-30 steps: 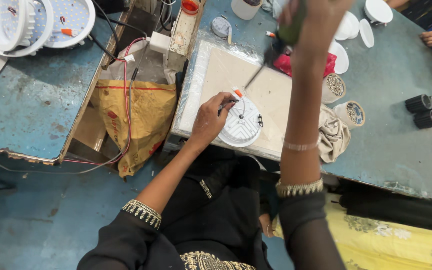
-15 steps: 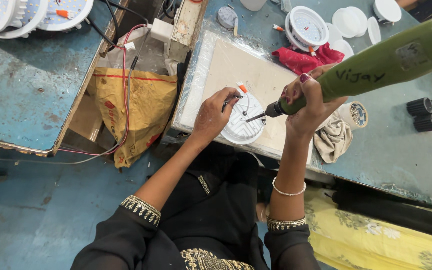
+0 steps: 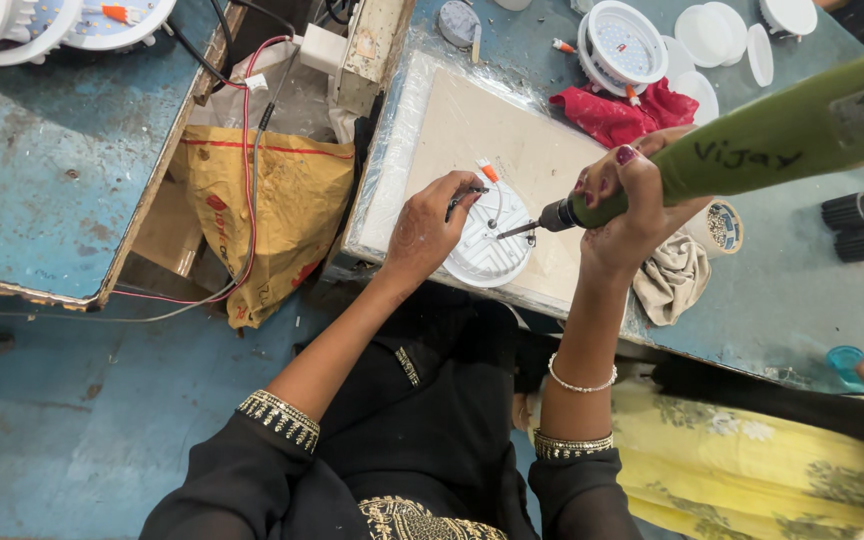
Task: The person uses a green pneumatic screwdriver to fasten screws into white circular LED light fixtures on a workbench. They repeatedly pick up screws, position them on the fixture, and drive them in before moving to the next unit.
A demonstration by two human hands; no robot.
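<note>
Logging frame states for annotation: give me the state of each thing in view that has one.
left hand: pressing on the round white lamp housing, pinching a small dark part
right hand: gripping the green electric screwdriver
round white lamp housing: flat on the board
green electric screwdriver: tilted, tip at the housing
red cloth: crumpled

L hand (image 3: 427,228) reaches fwd on a near-straight arm, palm down, fingers curled in a pinch at the tips. R hand (image 3: 624,200) is raised a bit higher, fingers wrapped tight in a fist-like grip (painted nails showing), forearm upright, bangles at the wrist.
</note>
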